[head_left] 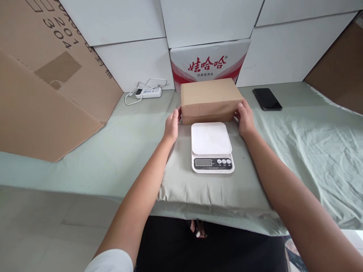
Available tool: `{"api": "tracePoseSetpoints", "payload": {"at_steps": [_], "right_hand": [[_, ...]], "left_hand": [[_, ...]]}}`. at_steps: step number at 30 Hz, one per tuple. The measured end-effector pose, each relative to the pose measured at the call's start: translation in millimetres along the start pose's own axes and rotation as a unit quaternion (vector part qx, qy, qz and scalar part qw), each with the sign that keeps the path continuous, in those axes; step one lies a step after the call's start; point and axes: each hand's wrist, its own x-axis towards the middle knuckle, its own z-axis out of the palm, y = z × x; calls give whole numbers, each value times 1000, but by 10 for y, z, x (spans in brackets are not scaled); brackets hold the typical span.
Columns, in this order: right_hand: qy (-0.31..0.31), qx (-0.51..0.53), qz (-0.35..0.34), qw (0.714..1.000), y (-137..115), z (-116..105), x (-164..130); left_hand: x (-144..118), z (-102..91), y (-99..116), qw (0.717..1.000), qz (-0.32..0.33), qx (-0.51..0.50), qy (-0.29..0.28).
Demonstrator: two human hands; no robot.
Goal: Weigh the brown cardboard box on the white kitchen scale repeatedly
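Observation:
A plain brown cardboard box (pixel 212 100) sits behind the scale, between my two hands. My left hand (pixel 172 124) is at the box's left side, its fingers partly hidden behind the edge. On the opposite side, my right hand (pixel 245 117) grips the front right corner, thumb on the front face. Just in front of the box lies a white digital kitchen scale (pixel 211 139) with a bare platform, a blank-looking grey display and several round buttons.
Behind the box stands a white and red carton (pixel 210 56) against white panels. A white device with a cable (pixel 149 92) lies left, a black smartphone (pixel 267 99) right. A large cardboard sheet (pixel 56 113) leans at left. Pale green cloth (pixel 317 151) covers the table.

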Motion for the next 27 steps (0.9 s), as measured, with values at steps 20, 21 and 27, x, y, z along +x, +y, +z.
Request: {"api": "tracePoseSetpoints", "payload": {"at_steps": [20,21,27], "right_hand": [[1,-18,8,1000,-24,11,-2],[2,-16,6,1000,-28,12,-4],[1,-28,0,1000,-41,11,-8]], "left_hand": [[-9,2,-3,1000,3,-7,3],[-13,3,-1,1000,2,-4,4],[-25,4,15,1000,5,3,8]]}}
